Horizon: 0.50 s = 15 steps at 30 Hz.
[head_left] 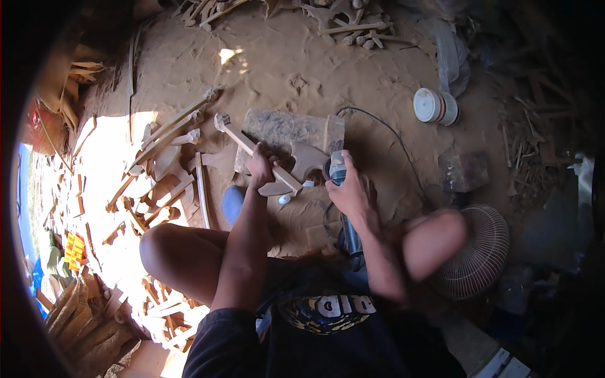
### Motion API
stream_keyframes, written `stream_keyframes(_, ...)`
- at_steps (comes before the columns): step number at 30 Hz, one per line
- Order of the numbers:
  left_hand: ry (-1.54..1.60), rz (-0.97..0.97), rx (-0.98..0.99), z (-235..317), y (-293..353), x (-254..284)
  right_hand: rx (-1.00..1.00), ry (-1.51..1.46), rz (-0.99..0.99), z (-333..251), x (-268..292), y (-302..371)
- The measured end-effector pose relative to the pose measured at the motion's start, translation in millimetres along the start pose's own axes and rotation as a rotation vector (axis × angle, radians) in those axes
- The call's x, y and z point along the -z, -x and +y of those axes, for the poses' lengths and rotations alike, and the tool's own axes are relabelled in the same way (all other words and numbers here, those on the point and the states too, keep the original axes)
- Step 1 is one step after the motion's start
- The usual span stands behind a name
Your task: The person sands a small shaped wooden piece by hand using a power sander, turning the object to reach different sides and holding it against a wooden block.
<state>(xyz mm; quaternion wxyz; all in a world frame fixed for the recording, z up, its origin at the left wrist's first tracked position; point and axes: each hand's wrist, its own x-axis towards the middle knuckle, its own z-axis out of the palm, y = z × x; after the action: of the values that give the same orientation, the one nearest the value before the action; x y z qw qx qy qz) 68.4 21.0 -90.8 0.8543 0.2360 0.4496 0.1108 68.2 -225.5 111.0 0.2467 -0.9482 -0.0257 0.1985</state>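
Note:
A long carved wooden piece (236, 136) lies tilted across a flat stone block (283, 128) on the sandy ground. My left hand (260, 167) grips this wooden piece near its wide curved end (307, 160). My right hand (348, 191) is closed around a grey angle grinder (337, 170), whose head sits right beside the curved end of the wood. The grinder's black cable (391, 135) loops away over the sand to the right. I sit on the ground with both knees spread to either side.
Several similar carved wooden pieces (167, 160) lie piled at my left, more at the top (353, 25). A round white tin (435, 106) stands at the right, a dark stone (465, 170) below it, and a fan guard (476, 252) by my right knee.

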Motion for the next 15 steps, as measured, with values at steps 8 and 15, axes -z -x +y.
stream_keyframes(8,-0.032,0.011,-0.021,-6.6,1.8,-8.1,0.101,-0.293,0.242,50.7,14.5,9.8)
stream_keyframes(15,-0.34,-0.195,-0.125,3.3,21.6,3.0,0.157,-0.821,0.267,64.1,38.2,13.7)
